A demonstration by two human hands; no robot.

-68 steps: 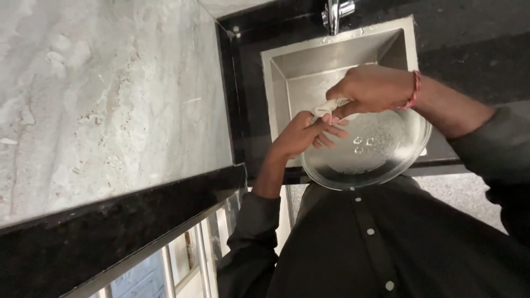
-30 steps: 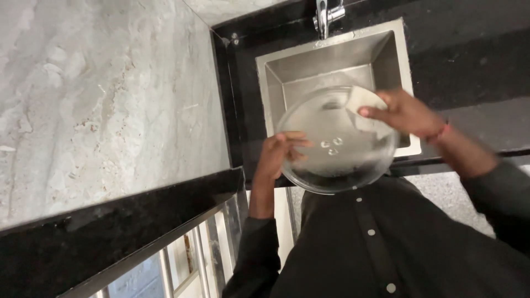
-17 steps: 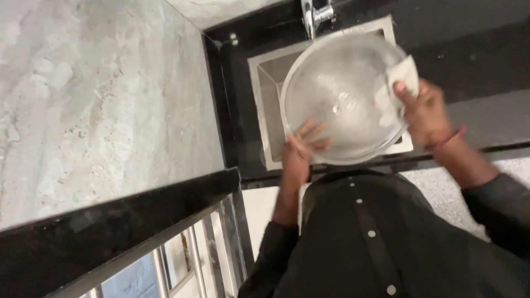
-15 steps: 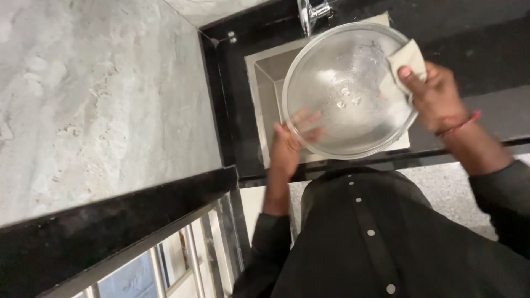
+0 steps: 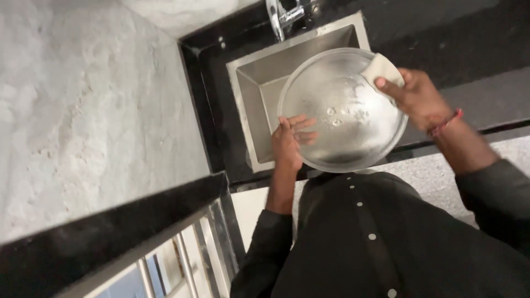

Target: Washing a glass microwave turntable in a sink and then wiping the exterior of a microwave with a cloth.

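A round glass plate is held over the sink, tilted. It is propped from below by the left hand, fingers spread flat against it, not clenched. A pale cloth is pinched by the right hand against the plate's far rim. Droplets remain at the centre, so wiping appears unfinished. A tap stands behind the sink; nothing obstructs.
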